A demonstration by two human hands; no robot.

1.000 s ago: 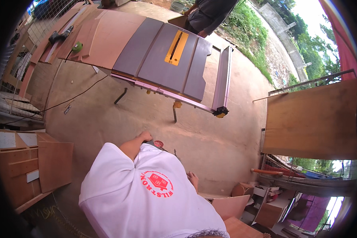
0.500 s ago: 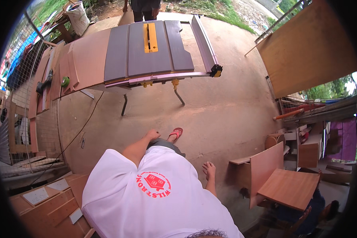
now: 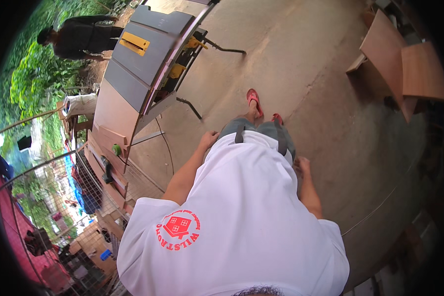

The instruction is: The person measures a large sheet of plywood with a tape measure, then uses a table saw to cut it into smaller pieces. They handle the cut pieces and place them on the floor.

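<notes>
My left hand (image 3: 209, 138) hangs beside my left hip, fingers loosely bent and holding nothing. My right hand (image 3: 302, 166) hangs at the other hip with loose fingers, partly hidden by my body, with nothing visible in it. To the upper left stands a table saw (image 3: 150, 34) with a grey top, yellow insert (image 3: 141, 45) and metal legs. A pale board (image 3: 112, 103) extends from it, carrying a green round tool (image 3: 116, 149) and a dark power drill (image 3: 107, 170). My red sandals (image 3: 253, 101) are on the concrete floor, away from the saw.
A person (image 3: 71, 40) in dark clothing stands beyond the saw at the upper left. Assembled wooden panels (image 3: 382, 64) stand on the right. A wire mesh fence (image 3: 39, 207) runs along the left, near piled scraps. A black cord (image 3: 167, 153) trails below the saw.
My view has turned: the saw and other person now lie to the upper left instead of ahead, and both my feet show. My hands stay low beside my body.
</notes>
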